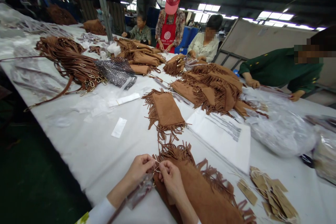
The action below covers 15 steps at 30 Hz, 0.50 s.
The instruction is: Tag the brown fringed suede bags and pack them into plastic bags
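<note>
My left hand [142,167] and my right hand [169,175] meet at the upper left corner of a brown fringed bag [199,185], near its metal ring. Each hand is closed in a pinch on a thin white string [156,163] that runs between them. Below my left hand, a strap wrapped in clear plastic [140,193] hangs by the bag's edge. To the right lie kraft paper hang tags [275,197] with white strings. A smaller fringed pouch [168,106] lies flat just beyond the bag.
White plastic packing bags [223,134] lie right of centre. Fringed bags [210,85] are heaped behind them. Brown straps with metal clips [76,64] pile up on the left. Clear plastic [282,126] covers the right side. Several co-workers stand or sit around the table [86,140].
</note>
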### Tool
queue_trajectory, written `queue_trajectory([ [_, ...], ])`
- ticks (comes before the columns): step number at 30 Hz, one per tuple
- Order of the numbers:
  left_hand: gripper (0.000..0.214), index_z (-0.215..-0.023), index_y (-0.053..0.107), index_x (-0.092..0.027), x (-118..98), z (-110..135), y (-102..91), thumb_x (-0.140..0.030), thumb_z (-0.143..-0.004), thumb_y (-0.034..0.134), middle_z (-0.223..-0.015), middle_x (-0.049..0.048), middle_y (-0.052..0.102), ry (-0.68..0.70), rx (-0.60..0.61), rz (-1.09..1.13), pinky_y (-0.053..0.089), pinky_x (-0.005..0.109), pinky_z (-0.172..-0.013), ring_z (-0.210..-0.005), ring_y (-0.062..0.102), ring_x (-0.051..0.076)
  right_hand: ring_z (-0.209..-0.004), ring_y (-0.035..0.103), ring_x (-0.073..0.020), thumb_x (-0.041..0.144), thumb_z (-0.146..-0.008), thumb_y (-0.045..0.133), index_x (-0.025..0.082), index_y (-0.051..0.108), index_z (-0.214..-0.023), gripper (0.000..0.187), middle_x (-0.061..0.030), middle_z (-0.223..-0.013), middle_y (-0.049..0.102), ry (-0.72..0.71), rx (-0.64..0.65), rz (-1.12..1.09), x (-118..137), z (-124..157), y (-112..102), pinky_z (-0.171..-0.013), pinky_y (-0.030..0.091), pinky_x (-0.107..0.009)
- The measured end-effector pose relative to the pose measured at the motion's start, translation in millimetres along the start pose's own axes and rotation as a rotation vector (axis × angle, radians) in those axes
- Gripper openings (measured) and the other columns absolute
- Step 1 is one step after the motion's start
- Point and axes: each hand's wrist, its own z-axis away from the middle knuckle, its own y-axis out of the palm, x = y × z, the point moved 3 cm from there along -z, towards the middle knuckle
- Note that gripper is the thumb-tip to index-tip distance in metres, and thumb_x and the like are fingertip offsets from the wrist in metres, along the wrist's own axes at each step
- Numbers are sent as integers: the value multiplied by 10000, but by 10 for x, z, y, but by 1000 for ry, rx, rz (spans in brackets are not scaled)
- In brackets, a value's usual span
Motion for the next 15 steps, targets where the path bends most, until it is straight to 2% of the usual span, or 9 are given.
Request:
queue_trajectory([
  [3, 251, -653, 550, -168, 2, 21, 47, -392, -756, 595, -655, -13, 571, -19, 12, 174, 406, 244, -617, -615, 509, 118, -548, 528, -108, 316, -684, 697, 168, 587, -852, 250, 33, -623, 599, 1, 141, -64, 35, 60, -23, -536, 396, -215],
  [6, 267, -623, 513, -171, -3, 27, 73, -378, -759, 611, -617, -27, 523, -21, 9, 302, 409, 231, -615, -593, 480, 103, -788, 639, -171, 168, -661, 660, 179, 635, -963, 303, -30, -880, 694, -48, 258, -36, 68, 193, -68, -726, 477, -273],
  [8, 285, -611, 512, -166, -2, 19, 72, -382, -749, 635, -601, -27, 516, -28, 14, 367, 408, 225, -606, -576, 467, 94, -895, 651, -216, 168, -715, 596, 184, 677, -940, 240, -59, -949, 709, -86, 194, 80, 73, 273, -124, -824, 478, -328],
  [11, 243, -677, 567, -158, 10, 2, 48, -376, -735, 658, -635, -21, 548, -41, 8, 443, 419, 220, -621, -594, 486, 89, -856, 661, -257, 239, -737, 610, 182, 708, -837, 150, -77, -871, 725, -92, -3, 236, 55, 329, -207, -826, 486, -372],
  [13, 221, -787, 619, -161, 25, -6, 32, -348, -699, 698, -697, -14, 598, -56, -9, 468, 414, 207, -604, -579, 486, 74, -818, 664, -260, 291, -724, 646, 175, 694, -851, 179, -82, -855, 724, -82, -80, 187, 37, 318, -232, -784, 505, -365],
  [15, 305, -898, 651, -161, 37, -9, 30, -314, -652, 746, -799, 13, 655, -77, -21, 466, 374, 188, -531, -531, 460, 54, -827, 666, -250, 326, -749, 631, 169, 662, -955, 261, -87, -906, 721, -95, -102, 78, 33, 284, -237, -763, 519, -350],
])
